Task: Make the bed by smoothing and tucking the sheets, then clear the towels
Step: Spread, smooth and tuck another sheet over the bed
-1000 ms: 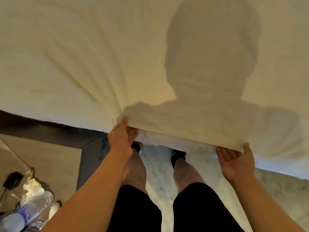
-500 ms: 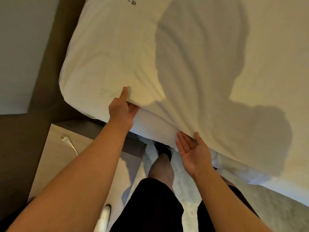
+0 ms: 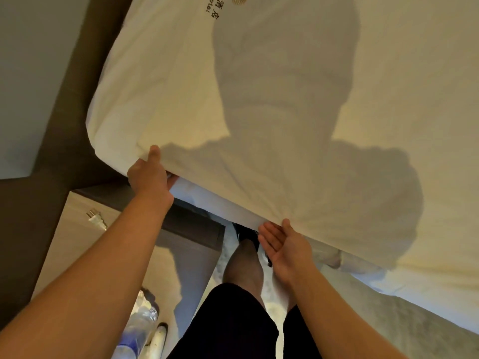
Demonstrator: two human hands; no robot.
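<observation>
A white sheet [image 3: 298,112] with printed hotel lettering covers the bed and fills the upper frame. My left hand [image 3: 149,174] grips the sheet's edge near the bed's left corner, thumb on top and fingers underneath. My right hand [image 3: 283,246] holds the edge further right, palm up with fingers under the cloth and thumb against it; the fabric gathers into folds there. A white lower layer of bedding [image 3: 215,200] shows under the lifted edge. No towels are clearly in view.
A light wooden bedside table [image 3: 77,244] with a dark rim stands at the left, with a white plug [image 3: 96,219] on it. Plastic water bottles [image 3: 137,325] lie at its near end. A dark headboard panel [image 3: 75,81] runs up the left. My legs stand on pale carpet.
Both hands have shifted along the edge toward the bed's left corner, and the view has turned that way. The right hand now holds a gathered bunch of sheet.
</observation>
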